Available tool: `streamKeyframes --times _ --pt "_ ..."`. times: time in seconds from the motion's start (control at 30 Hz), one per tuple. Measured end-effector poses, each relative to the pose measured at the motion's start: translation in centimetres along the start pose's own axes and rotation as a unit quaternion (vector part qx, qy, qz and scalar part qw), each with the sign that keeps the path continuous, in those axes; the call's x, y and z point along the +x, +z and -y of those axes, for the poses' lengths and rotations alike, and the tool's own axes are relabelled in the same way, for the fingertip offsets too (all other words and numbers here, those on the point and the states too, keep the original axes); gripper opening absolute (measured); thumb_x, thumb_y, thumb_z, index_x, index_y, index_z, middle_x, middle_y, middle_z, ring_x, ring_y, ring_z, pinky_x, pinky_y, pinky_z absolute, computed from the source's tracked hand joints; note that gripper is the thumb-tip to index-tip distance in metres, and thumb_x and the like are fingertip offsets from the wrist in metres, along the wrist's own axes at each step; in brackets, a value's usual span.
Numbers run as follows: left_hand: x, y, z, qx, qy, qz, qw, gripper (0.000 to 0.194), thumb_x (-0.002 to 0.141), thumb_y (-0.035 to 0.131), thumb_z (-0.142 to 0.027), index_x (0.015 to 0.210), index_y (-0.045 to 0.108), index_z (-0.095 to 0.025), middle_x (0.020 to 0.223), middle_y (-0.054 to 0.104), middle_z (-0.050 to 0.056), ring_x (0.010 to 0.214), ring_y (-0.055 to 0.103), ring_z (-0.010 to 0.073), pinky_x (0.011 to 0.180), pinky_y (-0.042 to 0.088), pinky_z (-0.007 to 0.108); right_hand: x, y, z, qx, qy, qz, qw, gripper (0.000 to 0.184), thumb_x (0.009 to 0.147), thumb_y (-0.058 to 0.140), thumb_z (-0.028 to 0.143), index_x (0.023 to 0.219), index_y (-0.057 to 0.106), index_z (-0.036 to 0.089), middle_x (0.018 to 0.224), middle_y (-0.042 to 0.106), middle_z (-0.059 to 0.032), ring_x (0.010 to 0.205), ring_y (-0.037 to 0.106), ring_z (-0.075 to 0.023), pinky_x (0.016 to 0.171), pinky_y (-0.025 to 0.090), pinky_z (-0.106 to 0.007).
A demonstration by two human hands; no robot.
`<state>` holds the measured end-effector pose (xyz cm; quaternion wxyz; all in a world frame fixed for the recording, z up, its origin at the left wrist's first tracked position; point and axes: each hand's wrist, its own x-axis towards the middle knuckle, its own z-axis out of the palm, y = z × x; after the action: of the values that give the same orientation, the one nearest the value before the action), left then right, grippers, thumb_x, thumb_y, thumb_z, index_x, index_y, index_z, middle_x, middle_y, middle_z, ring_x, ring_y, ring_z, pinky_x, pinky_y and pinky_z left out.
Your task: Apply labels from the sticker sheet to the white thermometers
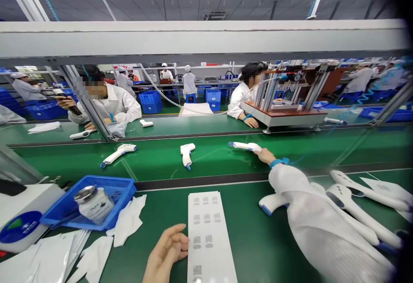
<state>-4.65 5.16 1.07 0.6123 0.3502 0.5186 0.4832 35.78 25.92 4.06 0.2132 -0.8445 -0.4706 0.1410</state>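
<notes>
Left hand point(166, 248): at 6 o'clock, bare, fingers loosely curled, pointing toward 2 o'clock.
Right hand point(266, 156): at 3 o'clock, fingers out of sight.
Right arm point(322, 227): stretched from 5 o'clock, in a white sleeve point(309, 205), with a blue band point(279, 162) at the wrist.

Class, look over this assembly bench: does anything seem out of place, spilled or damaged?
The metal-capped bottle lies tilted in the blue plastic tray instead of standing upright, and crumpled white sheets sprawl loosely on the green bench mat beside it.
</notes>
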Motion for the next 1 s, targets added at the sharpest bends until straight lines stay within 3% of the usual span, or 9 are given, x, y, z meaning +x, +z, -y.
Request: streamKeyframes --times 0.13,0.2,0.27,0.37,0.47,0.63,0.77,0.87,1.0 --pt "0.3 1.0 -1.7 -0.089 -0.062 0.033 0.994 0.048 0.082 0.065 -0.043 0.123 0.059 -0.02 0.094 0.069 0.009 0.091 0.063 0.0247 0.083 0.052 0.037 -5.2 1.5 2.9 0.088 -0.175 0.081 0.977 0.032 0.096 0.054 0.033 0.123 0.057 0.015 0.123 0.062 -0.0096 0.108 0.061 -0.0235 0.094 0.051 -0.043" --pt "0.3 2.0 -2.4 -0.179 -0.099 0.098 0.974 0.06 0.087 0.057 -0.043 0.141 0.04 -0.024 0.106 0.068 0.012 0.1 0.063 0.0267 0.087 0.052 0.043 -9.6 2.4 4.2 0.129 -0.261 0.127 0.948 0.036 0.098 0.049 0.03 0.131 0.051 0.018 0.131 0.059 -0.0093 0.118 0.056 -0.0225 0.102 0.045 -0.039" --pt "0.2 3.1 -2.8 -0.267 -0.127 0.191 0.936 0.067 0.086 0.057 -0.043 0.146 0.032 -0.024 0.116 0.064 0.017 0.102 0.062 0.0291 0.086 0.053 0.049 -14.4 3.0 5.0 0.161 -0.333 0.182 0.911 0.044 0.096 0.051 0.032 0.138 0.045 0.021 0.138 0.055 -0.0067 0.123 0.053 -0.0213 0.107 0.042 -0.036" --pt "-0.5 3.9 -2.8 -0.326 -0.141 0.273 0.894 0.067 0.081 0.061 -0.045 0.138 0.043 -0.015 0.11 0.063 0.018 0.084 0.063 0.0243 0.062 0.059 0.037 -20.5 3.0 5.5 0.193 -0.443 0.27 0.833 0.053 0.094 0.055 0.038 0.143 0.041 0.023 0.142 0.052 -0.0084 0.128 0.048 -0.0239 0.11 0.038 -0.04" --pt "-2.3 3.8 -2.7 -0.277 -0.122 0.267 0.915 0.066 0.082 0.059 -0.042 0.14 0.042 -0.017 0.092 0.06 0.01 0.067 0.059 0.019 0.037 0.049 0.023 -24.1 2.5 5.1 0.206 -0.496 0.314 0.783 0.054 0.096 0.052 0.039 0.145 0.038 0.024 0.144 0.048 -0.0105 0.132 0.045 -0.0246 0.11 0.038 -0.042" --pt "-6.5 3.7 -2.9 -0.115 -0.143 0.143 0.973 0.081 0.086 0.061 -0.03 0.15 0.012 -0.042 0.078 0.056 -0.003 0.038 0.043 0.0047 0.037 0.038 0.018 -26.2 3.2 3.8 0.156 -0.486 0.257 0.821 0.048 0.094 0.056 0.029 0.141 0.044 0.024 0.134 0.057 -0.0101 0.124 0.051 -0.0255 0.105 0.043 -0.045" --pt "-7.7 4.1 -1.9 -0.07 -0.146 0.046 0.986 0.082 0.088 0.06 -0.042 0.15 0.007 -0.044 0.073 0.053 -0.006 0.044 0.048 0.0076 0.046 0.045 0.021 -26.6 5.6 2.7 0.16 -0.369 0.223 0.888 0.022 0.09 0.059 0.02 0.111 0.065 0.021 0.119 0.064 -0.0088 0.112 0.06 -0.0253 0.097 0.049 -0.043" --pt "-6.7 4.5 -0.5 -0.04 -0.121 0.047 0.991 0.079 0.087 0.06 -0.042 0.149 0.01 -0.042 0.071 0.05 -0.007 0.044 0.045 0.0075 0.045 0.045 0.021 -26.7 7.2 2.2 0.175 -0.322 0.209 0.906 0.011 0.085 0.062 0.016 0.091 0.07 0.021 0.113 0.067 -0.0072 0.108 0.062 -0.0254 0.095 0.05 -0.043" --pt "-5.2 4.8 0.8 -0.01 -0.074 0.057 0.996 0.071 0.088 0.058 -0.039 0.146 0.017 -0.039 0.077 0.048 -0.005 0.044 0.042 0.0059 0.04 0.041 0.019 -26.9 8.1 2.0 0.192 -0.309 0.19 0.912 0.017 0.088 0.056 0.014 0.09 0.071 0.021 0.112 0.068 -0.0075 0.107 0.062 -0.025 0.094 0.049 -0.043"
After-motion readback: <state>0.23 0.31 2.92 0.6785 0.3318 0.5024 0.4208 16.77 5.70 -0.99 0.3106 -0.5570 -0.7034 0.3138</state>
